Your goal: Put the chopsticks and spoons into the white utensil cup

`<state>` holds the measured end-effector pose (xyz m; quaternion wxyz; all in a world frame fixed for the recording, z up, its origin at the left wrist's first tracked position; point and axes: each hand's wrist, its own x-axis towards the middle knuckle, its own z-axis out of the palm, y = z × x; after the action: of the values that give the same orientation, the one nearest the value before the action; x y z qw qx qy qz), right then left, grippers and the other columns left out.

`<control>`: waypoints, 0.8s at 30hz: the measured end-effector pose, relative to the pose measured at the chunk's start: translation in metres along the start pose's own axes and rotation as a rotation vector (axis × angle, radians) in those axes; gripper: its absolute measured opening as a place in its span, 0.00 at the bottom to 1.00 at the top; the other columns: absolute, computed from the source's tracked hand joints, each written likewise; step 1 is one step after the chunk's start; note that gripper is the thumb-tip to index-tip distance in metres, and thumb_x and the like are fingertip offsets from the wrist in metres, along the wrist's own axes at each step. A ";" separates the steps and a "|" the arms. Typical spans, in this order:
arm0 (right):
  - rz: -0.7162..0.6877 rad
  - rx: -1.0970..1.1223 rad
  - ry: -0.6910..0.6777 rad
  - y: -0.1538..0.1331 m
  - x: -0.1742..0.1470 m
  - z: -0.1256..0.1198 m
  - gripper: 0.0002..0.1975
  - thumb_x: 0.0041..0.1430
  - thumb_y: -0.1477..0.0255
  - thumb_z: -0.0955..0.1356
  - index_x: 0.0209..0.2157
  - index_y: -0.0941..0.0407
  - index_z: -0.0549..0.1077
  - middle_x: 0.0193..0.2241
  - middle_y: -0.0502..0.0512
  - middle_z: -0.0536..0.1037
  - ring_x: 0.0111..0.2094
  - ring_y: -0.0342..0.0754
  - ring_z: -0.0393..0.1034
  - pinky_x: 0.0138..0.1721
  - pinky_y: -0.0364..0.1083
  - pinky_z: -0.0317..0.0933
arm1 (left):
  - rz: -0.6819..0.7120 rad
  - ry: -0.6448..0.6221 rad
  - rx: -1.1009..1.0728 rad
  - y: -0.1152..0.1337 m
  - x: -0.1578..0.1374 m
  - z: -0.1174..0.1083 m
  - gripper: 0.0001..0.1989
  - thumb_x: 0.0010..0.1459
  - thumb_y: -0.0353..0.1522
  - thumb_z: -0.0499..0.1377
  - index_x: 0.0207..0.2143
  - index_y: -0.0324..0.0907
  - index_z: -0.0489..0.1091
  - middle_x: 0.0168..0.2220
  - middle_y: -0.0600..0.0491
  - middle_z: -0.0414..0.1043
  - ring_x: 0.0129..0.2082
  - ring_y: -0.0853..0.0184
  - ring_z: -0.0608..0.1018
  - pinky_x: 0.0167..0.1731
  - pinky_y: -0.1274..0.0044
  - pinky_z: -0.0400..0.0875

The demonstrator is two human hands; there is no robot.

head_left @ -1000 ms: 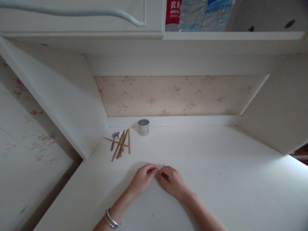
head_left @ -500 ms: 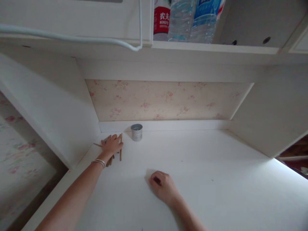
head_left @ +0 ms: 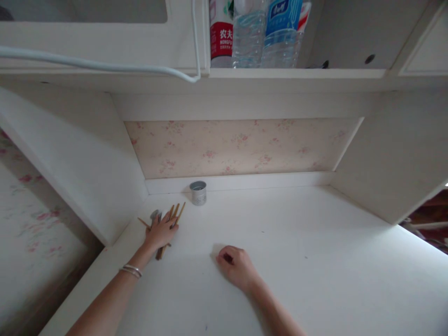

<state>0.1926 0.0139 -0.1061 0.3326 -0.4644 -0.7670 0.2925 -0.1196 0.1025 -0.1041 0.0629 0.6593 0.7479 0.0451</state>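
My bare left hand (head_left: 162,233), palm-down, grip unclear | bare left arm (head_left: 111,294), outstretched | bare right hand (head_left: 238,267), loosely curled | bare right forearm (head_left: 270,304), slanted

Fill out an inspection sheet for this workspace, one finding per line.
Surface: white tabletop, a few small dark marks.
Job's things: wooden sticks bunched under the left hand; metal utensil beside them; perforated metal cup upright near the back.
Clutter: nothing seen beyond the marks.
Hands: left, fingers spread over the sticks, grip unclear; right hand curled on the tabletop, no object visible in it.
Cables: pale strip along the upper cabinet, cord or trim unclear.
Surroundings: plastic bottles on the shelf above; floral panel behind.
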 end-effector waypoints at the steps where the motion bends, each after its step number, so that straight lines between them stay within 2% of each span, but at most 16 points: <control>1: -0.001 -0.001 0.004 0.000 0.000 0.000 0.08 0.57 0.73 0.64 0.27 0.56 0.74 0.24 0.49 0.76 0.25 0.41 0.65 0.27 0.39 0.53 | 0.000 0.001 -0.002 -0.001 -0.012 0.002 0.27 0.61 0.45 0.44 0.60 0.52 0.61 0.68 0.52 0.46 0.66 0.41 0.47 0.57 0.48 0.48; 4: -0.012 -0.008 0.004 0.000 -0.002 0.001 0.08 0.57 0.73 0.64 0.27 0.56 0.74 0.25 0.50 0.76 0.25 0.41 0.66 0.28 0.39 0.54 | 0.030 0.050 -0.018 -0.007 -0.048 0.011 0.25 0.61 0.43 0.45 0.59 0.50 0.64 0.67 0.53 0.49 0.66 0.46 0.48 0.59 0.52 0.50; 8: -0.025 -0.038 -0.001 -0.002 -0.004 0.001 0.08 0.57 0.73 0.64 0.27 0.55 0.74 0.25 0.50 0.76 0.26 0.42 0.67 0.29 0.39 0.54 | 0.143 0.146 -0.045 -0.017 -0.100 0.020 0.23 0.62 0.41 0.45 0.57 0.50 0.66 0.64 0.55 0.56 0.66 0.54 0.51 0.62 0.57 0.49; 13: 0.030 -0.090 -0.032 -0.009 -0.006 0.001 0.08 0.58 0.72 0.64 0.29 0.55 0.75 0.27 0.50 0.77 0.28 0.42 0.67 0.30 0.39 0.55 | 0.124 0.154 -0.054 -0.018 -0.148 0.019 0.22 0.62 0.42 0.48 0.56 0.53 0.67 0.64 0.59 0.57 0.66 0.50 0.51 0.60 0.56 0.55; 16: 0.106 -0.142 -0.061 -0.015 0.000 0.004 0.10 0.59 0.70 0.63 0.29 0.55 0.75 0.27 0.51 0.78 0.27 0.43 0.68 0.28 0.40 0.54 | 0.083 0.192 -0.078 -0.010 -0.155 0.015 0.20 0.61 0.42 0.49 0.54 0.55 0.69 0.64 0.59 0.57 0.65 0.50 0.54 0.59 0.56 0.57; 19: 0.115 -0.160 -0.111 -0.024 0.021 0.007 0.08 0.58 0.69 0.64 0.32 0.53 0.75 0.29 0.50 0.79 0.28 0.43 0.71 0.28 0.40 0.55 | 0.036 0.253 -0.105 -0.001 -0.150 0.015 0.19 0.61 0.43 0.50 0.53 0.56 0.70 0.63 0.58 0.59 0.65 0.50 0.55 0.58 0.54 0.56; 21: 0.110 -0.170 -0.148 -0.032 0.046 0.009 0.10 0.57 0.68 0.65 0.40 0.52 0.74 0.33 0.49 0.81 0.30 0.43 0.73 0.30 0.40 0.58 | 0.013 0.277 -0.127 0.000 -0.146 0.016 0.19 0.61 0.43 0.50 0.52 0.57 0.70 0.63 0.57 0.60 0.64 0.49 0.56 0.58 0.52 0.55; 24: 0.118 -0.223 -0.154 -0.044 0.097 0.011 0.22 0.57 0.65 0.66 0.53 0.51 0.65 0.38 0.50 0.81 0.36 0.47 0.75 0.35 0.42 0.60 | 0.045 0.336 -0.185 -0.007 -0.143 0.018 0.21 0.60 0.44 0.50 0.53 0.54 0.70 0.62 0.53 0.60 0.64 0.50 0.57 0.59 0.53 0.55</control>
<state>0.1275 0.0825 -0.0560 0.2014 -0.5188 -0.7893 0.2593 -0.1063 -0.0408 -0.1179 -0.0034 0.6504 0.7256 0.2246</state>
